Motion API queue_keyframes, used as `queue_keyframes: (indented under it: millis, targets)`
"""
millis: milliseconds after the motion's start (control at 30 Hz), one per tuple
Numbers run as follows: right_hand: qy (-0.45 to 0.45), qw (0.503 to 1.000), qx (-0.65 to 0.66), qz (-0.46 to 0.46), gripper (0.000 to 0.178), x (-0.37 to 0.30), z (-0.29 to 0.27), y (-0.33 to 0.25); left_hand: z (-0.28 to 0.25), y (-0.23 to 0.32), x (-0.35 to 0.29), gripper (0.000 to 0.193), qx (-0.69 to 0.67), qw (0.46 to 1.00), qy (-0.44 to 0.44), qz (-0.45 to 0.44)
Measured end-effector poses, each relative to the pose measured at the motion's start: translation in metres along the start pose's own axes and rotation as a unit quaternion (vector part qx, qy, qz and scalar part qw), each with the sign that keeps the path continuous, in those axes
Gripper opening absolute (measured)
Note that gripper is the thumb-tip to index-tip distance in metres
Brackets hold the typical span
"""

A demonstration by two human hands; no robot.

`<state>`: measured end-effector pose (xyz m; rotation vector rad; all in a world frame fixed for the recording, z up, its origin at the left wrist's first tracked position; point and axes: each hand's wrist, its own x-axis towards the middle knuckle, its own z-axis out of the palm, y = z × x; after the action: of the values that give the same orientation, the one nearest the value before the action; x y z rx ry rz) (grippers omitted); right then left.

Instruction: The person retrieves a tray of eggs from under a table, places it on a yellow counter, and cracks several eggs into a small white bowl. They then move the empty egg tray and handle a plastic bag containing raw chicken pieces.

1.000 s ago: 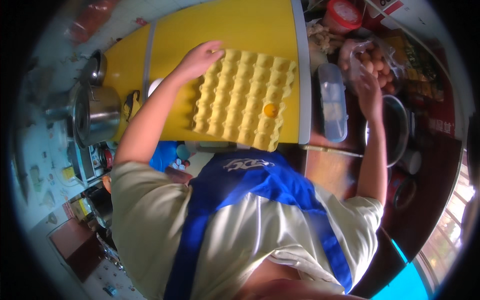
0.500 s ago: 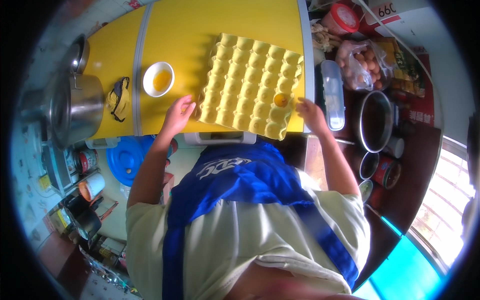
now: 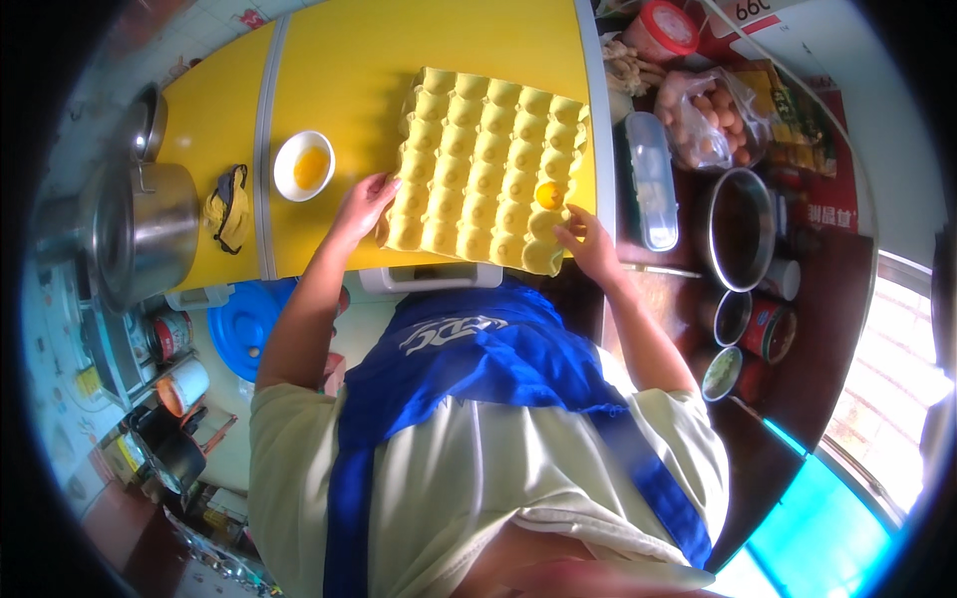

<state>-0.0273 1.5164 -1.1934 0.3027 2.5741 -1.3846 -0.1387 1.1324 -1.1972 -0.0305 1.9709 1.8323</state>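
A yellow moulded egg tray point(image 3: 477, 164) lies slightly turned on the yellow table. In one cup towards its right side sits a glossy orange-yellow round thing point(image 3: 549, 194) that looks like egg yolk. My left hand point(image 3: 367, 207) pinches the tray's left edge, fingertips at the rim. At the near right corner, my right hand point(image 3: 590, 245) grips the tray's edge between thumb and fingers. Left of the tray stands a small white bowl point(image 3: 287, 167) with yolk-coloured liquid point(image 3: 311, 167) in it.
A yellow-and-black cloth pouch point(image 3: 229, 209) and a steel pot point(image 3: 164, 224) are at the table's left. Beyond the right edge point(image 3: 599, 120) are a bag of eggs point(image 3: 713, 118), a clear-lidded long box point(image 3: 651, 184), a steel bowl point(image 3: 741, 227) and several cans.
Both hands have come in from beside the tray and taken hold of its edges. The whole view has shifted a little, so things appear slightly further left.
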Motion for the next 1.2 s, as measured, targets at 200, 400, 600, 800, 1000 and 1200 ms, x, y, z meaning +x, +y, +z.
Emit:
queue_keyframes:
  millis: [200, 400, 600, 800, 1000, 1200]
  targets:
    - [0.006, 1.0, 0.007, 0.0, 0.053, 0.001, -0.003, -0.004, 0.012, 0.013, -0.004, 0.067, 0.016, 0.999, 0.025, -0.036]
    - [0.031, 0.999, 0.022, -0.007, 0.048, 0.0, -0.012, -0.023, 0.019, 0.003, -0.013, 0.088, -0.055, 0.994, 0.09, -0.015]
    - [-0.016, 0.993, 0.073, -0.091, 0.047, 0.003, -0.017, -0.015, 0.018, -0.002, -0.024, 0.073, 0.024, 0.996, 0.086, 0.003]
    - [-0.098, 0.973, 0.148, -0.146, 0.049, 0.038, -0.045, 0.024, 0.008, 0.038, -0.028, 0.074, 0.063, 0.993, 0.097, 0.019]
    - [-0.087, 0.959, 0.224, -0.152, 0.061, 0.151, -0.088, -0.027, -0.038, 0.102, -0.017, 0.088, 0.185, 0.977, 0.102, 0.007]
    - [-0.41, 0.858, 0.295, -0.094, 0.059, 0.183, -0.036, -0.092, -0.076, 0.133, 0.001, 0.055, 0.134, 0.99, -0.027, -0.034]
